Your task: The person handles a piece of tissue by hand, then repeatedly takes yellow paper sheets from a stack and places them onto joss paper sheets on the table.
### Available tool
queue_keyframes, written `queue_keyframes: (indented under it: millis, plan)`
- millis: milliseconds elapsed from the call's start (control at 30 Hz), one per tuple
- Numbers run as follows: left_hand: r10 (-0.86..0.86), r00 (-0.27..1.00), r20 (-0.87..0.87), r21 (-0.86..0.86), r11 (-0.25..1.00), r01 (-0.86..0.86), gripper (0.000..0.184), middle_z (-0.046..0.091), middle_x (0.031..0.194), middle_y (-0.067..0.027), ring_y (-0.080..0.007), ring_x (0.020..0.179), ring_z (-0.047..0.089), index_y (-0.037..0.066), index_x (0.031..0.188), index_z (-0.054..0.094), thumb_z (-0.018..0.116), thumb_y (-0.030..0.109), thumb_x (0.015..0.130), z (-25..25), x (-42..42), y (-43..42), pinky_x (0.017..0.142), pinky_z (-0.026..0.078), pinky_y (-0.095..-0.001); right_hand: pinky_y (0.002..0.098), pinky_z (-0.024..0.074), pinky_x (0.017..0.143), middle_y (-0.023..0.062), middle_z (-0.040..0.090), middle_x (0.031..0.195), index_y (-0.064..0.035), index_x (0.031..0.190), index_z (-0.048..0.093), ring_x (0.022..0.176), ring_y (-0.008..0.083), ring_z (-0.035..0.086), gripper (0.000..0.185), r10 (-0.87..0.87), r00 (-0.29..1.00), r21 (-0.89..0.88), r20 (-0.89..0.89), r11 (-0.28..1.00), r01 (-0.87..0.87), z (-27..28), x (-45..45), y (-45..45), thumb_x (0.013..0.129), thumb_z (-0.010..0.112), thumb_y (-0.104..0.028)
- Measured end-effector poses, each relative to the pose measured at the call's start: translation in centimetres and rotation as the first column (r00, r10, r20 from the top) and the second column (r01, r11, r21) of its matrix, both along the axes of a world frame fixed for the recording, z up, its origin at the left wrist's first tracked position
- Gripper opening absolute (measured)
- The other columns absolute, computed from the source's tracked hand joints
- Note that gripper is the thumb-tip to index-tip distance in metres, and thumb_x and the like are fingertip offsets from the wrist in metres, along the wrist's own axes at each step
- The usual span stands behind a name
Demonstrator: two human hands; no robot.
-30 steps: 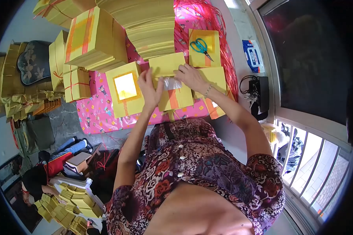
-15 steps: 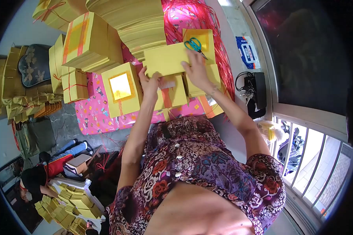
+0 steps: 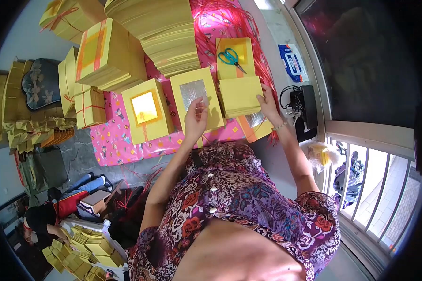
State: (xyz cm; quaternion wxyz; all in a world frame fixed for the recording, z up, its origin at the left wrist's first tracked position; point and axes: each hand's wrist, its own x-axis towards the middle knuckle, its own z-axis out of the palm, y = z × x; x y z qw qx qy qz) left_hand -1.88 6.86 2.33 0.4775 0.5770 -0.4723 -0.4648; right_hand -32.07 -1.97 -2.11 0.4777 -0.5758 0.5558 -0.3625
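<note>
Loosely curled with its fingers apart, my left hand (image 3: 197,116) rests over a middle stack of yellow paper (image 3: 213,110). A silver foil square (image 3: 192,90) shows on that stack's top sheet, just beyond my fingertips. My right hand (image 3: 268,104) grips the right edge of a smaller stack of plain yellow paper (image 3: 240,95), thumb on top and fingers at the far side. Beyond this stack, teal-handled scissors (image 3: 229,57) lie on yellow paper with a gold square (image 3: 244,46). Under its near edge, a sheet with silver foil and an orange strip (image 3: 246,131) sticks out.
To the left sits a yellow stack with a gold foil square (image 3: 144,107). Tall yellow stacks (image 3: 112,56) stand behind it on the pink patterned cover (image 3: 112,145). Red strings (image 3: 248,28) run along the right edge. Another person (image 3: 44,215) bends over yellow bundles at lower left.
Both hands held a yellow paper over the middle stack; now they are apart. The right hand has moved to the right-hand stack, and the middle stack's silver square is uncovered.
</note>
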Motion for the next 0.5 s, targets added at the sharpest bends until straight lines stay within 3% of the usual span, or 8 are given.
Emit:
queue_keyframes:
  millis: [33, 100, 133, 200, 233, 300, 433, 500]
  plan:
    - [-0.019, 0.999, 0.036, 0.005, 1.000, 0.019, 0.042, 0.061, 0.109, -0.0070, -0.0128, 0.094, 0.061, 0.007, 0.136, 0.048, 0.058, 0.007, 0.095, -0.1, 0.4, 0.2, 0.078, 0.052, -0.0267, 0.0279, 0.0468, 0.091, 0.0115, 0.059, 0.115, -0.0038, 0.141, 0.032, 0.104, 0.0159, 0.059, 0.049, 0.001, 1.000, 0.002, 0.000, 1.000, -0.001, -1.0, 0.1, 0.1, 0.095, 0.048, 0.003]
    - [-0.031, 0.998, 0.046, 0.017, 0.999, 0.031, 0.041, 0.062, 0.109, -0.0072, -0.0134, 0.094, 0.061, 0.007, 0.135, 0.050, 0.057, 0.007, 0.095, 0.2, 0.6, 0.6, 0.078, 0.052, -0.0269, 0.0385, 0.0471, 0.094, 0.0201, 0.055, 0.120, -0.0037, 0.140, 0.034, 0.110, 0.0299, 0.059, 0.053, -0.025, 0.962, -0.166, -0.273, 0.986, -0.022, -1.5, 0.5, 0.2, 0.092, 0.056, 0.000]
    - [-0.044, 0.998, 0.055, 0.031, 0.999, 0.043, 0.040, 0.063, 0.108, -0.0074, -0.0139, 0.094, 0.062, 0.006, 0.134, 0.051, 0.057, 0.007, 0.094, 0.4, 0.6, 0.8, 0.078, 0.052, -0.0271, 0.0385, 0.0471, 0.094, 0.0201, 0.055, 0.120, -0.0037, 0.140, 0.034, 0.110, 0.0299, 0.059, 0.053, -0.023, 0.962, -0.169, -0.272, 0.985, -0.024, -1.3, 0.7, 0.4, 0.092, 0.056, 0.000]
    - [-0.040, 0.996, 0.077, 0.019, 0.999, 0.039, 0.039, 0.063, 0.108, -0.0081, -0.0150, 0.093, 0.062, 0.006, 0.132, 0.053, 0.058, 0.007, 0.093, 0.6, 0.8, 1.1, 0.076, 0.052, -0.0276, 0.0418, 0.0459, 0.095, 0.0217, 0.056, 0.118, -0.0041, 0.140, 0.035, 0.107, 0.0343, 0.057, 0.055, -0.130, 0.844, -0.324, -0.521, 0.944, -0.055, -0.7, 1.6, 1.1, 0.090, 0.057, -0.001]
    - [-0.039, 0.994, 0.099, 0.011, 0.999, 0.039, 0.038, 0.063, 0.107, -0.0087, -0.0161, 0.093, 0.062, 0.006, 0.130, 0.054, 0.058, 0.007, 0.093, 0.8, 1.0, 1.4, 0.075, 0.053, -0.0282, 0.0418, 0.0459, 0.095, 0.0217, 0.056, 0.118, -0.0041, 0.140, 0.035, 0.107, 0.0343, 0.057, 0.055, -0.127, 0.845, -0.322, -0.520, 0.945, -0.056, -0.3, 2.0, 1.4, 0.090, 0.057, -0.001]
    - [-0.029, 0.987, 0.155, -0.019, 0.999, 0.032, 0.036, 0.064, 0.106, -0.0092, -0.0166, 0.092, 0.062, 0.005, 0.128, 0.056, 0.058, 0.007, 0.092, 0.4, 1.5, 1.6, 0.073, 0.053, -0.0286, 0.0436, 0.0488, 0.087, 0.0224, 0.054, 0.117, -0.0056, 0.140, 0.038, 0.105, 0.0368, 0.056, 0.058, -0.181, 0.562, -0.282, -0.807, 0.954, -0.098, 0.4, 2.8, 1.4, 0.086, 0.060, -0.005]
    - [-0.018, 0.969, 0.245, -0.062, 0.998, 0.034, 0.032, 0.063, 0.104, -0.0102, -0.0171, 0.089, 0.062, 0.004, 0.123, 0.059, 0.058, 0.007, 0.092, 0.0, 2.1, 2.3, 0.070, 0.054, -0.0294, 0.0429, 0.0482, 0.085, 0.0193, 0.056, 0.110, -0.0094, 0.132, 0.051, 0.102, 0.0350, 0.055, 0.049, -0.253, 0.525, -0.402, -0.812, 0.896, -0.190, 1.2, 2.6, 1.3, 0.084, 0.061, -0.008]
    - [-0.016, 0.969, 0.247, -0.050, 0.998, 0.029, 0.032, 0.063, 0.103, -0.0097, -0.0167, 0.088, 0.062, 0.004, 0.124, 0.059, 0.058, 0.007, 0.092, 0.0, 2.5, 2.4, 0.070, 0.054, -0.0296, 0.0437, 0.0473, 0.087, 0.0152, 0.057, 0.101, -0.0117, 0.118, 0.062, 0.099, 0.0349, 0.055, 0.036, 0.038, 0.701, -0.276, -0.712, 0.903, -0.329, 0.6, 2.1, 0.3, 0.083, 0.061, -0.008]
